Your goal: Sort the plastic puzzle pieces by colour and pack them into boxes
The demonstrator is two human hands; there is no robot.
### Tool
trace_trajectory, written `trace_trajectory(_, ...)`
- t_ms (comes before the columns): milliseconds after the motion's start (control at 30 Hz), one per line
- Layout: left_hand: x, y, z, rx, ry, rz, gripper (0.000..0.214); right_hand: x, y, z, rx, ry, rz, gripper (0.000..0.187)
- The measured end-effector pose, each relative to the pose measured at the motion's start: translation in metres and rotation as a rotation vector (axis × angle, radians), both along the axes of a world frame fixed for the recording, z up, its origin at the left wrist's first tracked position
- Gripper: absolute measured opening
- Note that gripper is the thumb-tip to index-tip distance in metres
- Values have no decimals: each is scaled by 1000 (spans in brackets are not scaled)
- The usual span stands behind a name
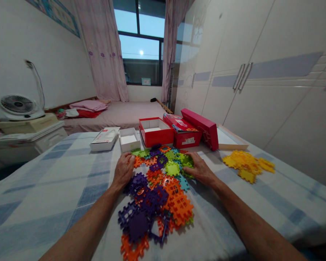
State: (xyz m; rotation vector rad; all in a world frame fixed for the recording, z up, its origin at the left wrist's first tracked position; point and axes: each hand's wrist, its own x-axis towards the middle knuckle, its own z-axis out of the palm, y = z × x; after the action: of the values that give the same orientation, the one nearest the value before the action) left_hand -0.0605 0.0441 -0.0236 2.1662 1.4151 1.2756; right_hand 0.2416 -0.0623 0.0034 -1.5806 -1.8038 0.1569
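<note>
A heap of flat interlocking plastic tiles (157, 188) in orange, purple, green and teal lies on the checked cloth in front of me. My left hand (123, 169) rests palm down on the heap's left edge, fingers curved over orange and purple tiles. My right hand (198, 167) lies on the right edge, fingers spread over green tiles (185, 160). Neither hand lifts a tile. A separate pile of yellow tiles (247, 165) sits to the right, apart from both hands.
Beyond the heap stand an open red box (155, 132), two more red boxes (195, 128), a small white open box (129, 139), a flat white box (105, 139) and a wooden tray (230, 139). A fan (17, 107) is at far left, wardrobe doors (260, 83) at right.
</note>
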Motion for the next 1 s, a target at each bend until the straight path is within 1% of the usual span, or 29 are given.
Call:
trace_trajectory(67,0,0,0,2,4,0,50,4,0,6,-6,99,-20,40)
trace_trajectory(200,0,0,-1,-2,5,7,50,16,10,16,-56,463,-104,41)
trace_trajectory(233,0,0,-1,-1,7,6,50,18,14,17,-74,519,-114,41)
trace_trajectory(267,0,0,-2,1,10,6,51,18,18,17,-97,530,-123,41)
trace_trajectory(333,0,1,-2,-4,21,8,53,16,27,14,-155,421,-161,36)
trace_trajectory(433,0,1,-3,-21,42,13,56,11,34,6,-204,150,-262,30)
trace_trajectory(533,0,1,-2,-32,51,16,58,6,34,0,-220,26,-301,32)
trace_trajectory(700,0,1,1,-47,74,24,59,1,29,3,-261,-33,-314,32)
trace_trajectory(800,0,2,1,-53,82,25,60,0,26,6,-198,-49,-293,29)
trace_trajectory(900,-1,3,0,-41,78,18,58,1,25,6,-138,28,-263,28)
trace_trajectory(1000,0,3,-1,-44,71,18,59,3,26,6,-94,145,-285,31)
